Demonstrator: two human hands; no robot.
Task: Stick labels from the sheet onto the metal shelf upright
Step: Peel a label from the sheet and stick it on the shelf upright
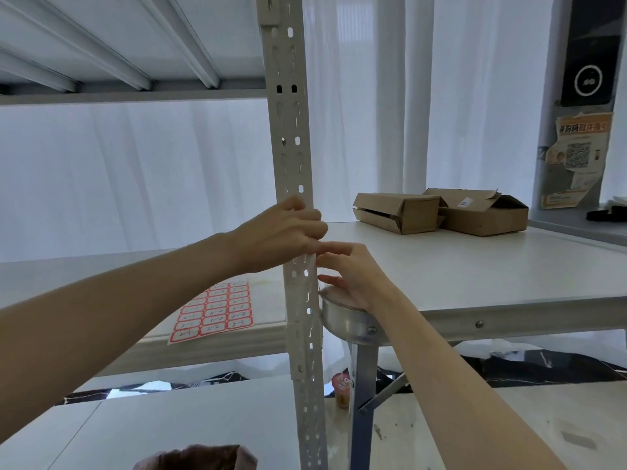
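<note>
The white perforated metal shelf upright (291,130) runs top to bottom through the middle of the view. My left hand (288,232) wraps around it from the left, fingers closed on its front edge. My right hand (349,276) reaches in from the right, its fingertips pressed against the upright's right side just below the left hand. Whether a label sits under the fingertips is hidden. The label sheet (213,312), red-bordered labels with handwritten numbers, lies flat on the shelf board (101,286) left of the upright.
A white folding table (475,273) with a metal leg (363,385) stands right of the upright, carrying two cardboard boxes (441,212). An upper shelf (129,52) hangs overhead at left. A small bottle (341,390) stands on the floor. White curtains fill the back.
</note>
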